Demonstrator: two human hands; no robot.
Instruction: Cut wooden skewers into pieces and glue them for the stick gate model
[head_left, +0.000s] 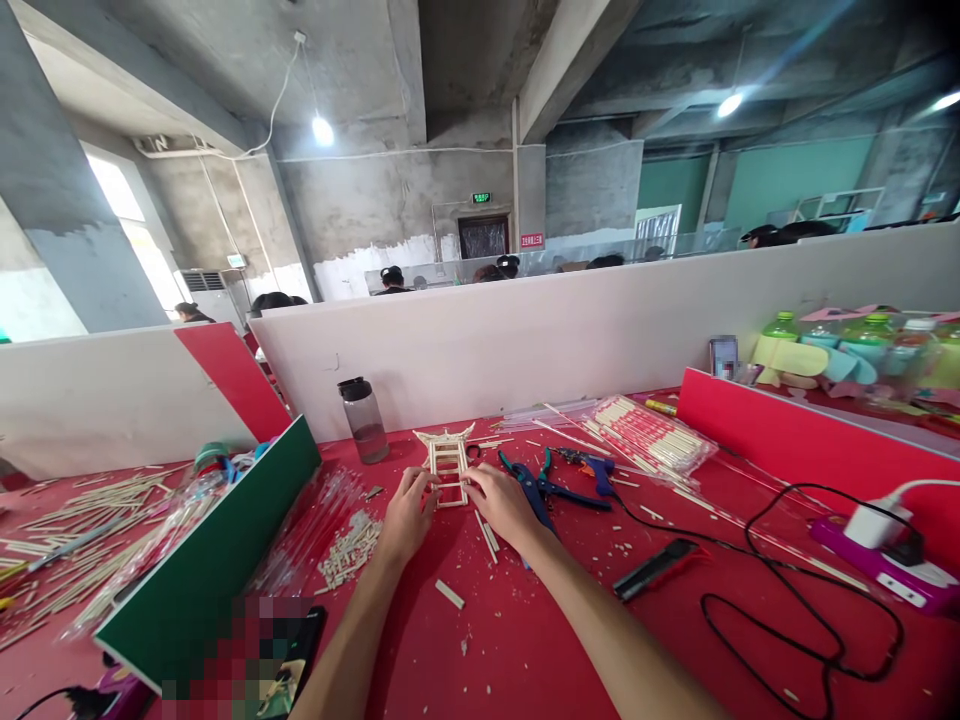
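Note:
A small model built of thin wooden sticks [448, 458] stands on the red table in front of me, with ladder-like rungs and a flared top. My left hand [407, 512] grips its left side near the bottom, fingers bent inward. From the right, my right hand [501, 502] holds the other side with its fingertips. Loose wooden sticks [487, 538] lie just below my right hand, and a short flat wooden piece [450, 594] rests nearer to me. The inner fingertips are small in view.
Blue-handled pliers [536, 490], a glue gun [600, 474] and a black utility knife [655, 568] lie to the right. Beyond are a bag of sticks [652, 432] and a purple power strip [885, 570]. At left are a bottle [363, 420], cut stick pieces [349, 550] and a green divider [217, 550].

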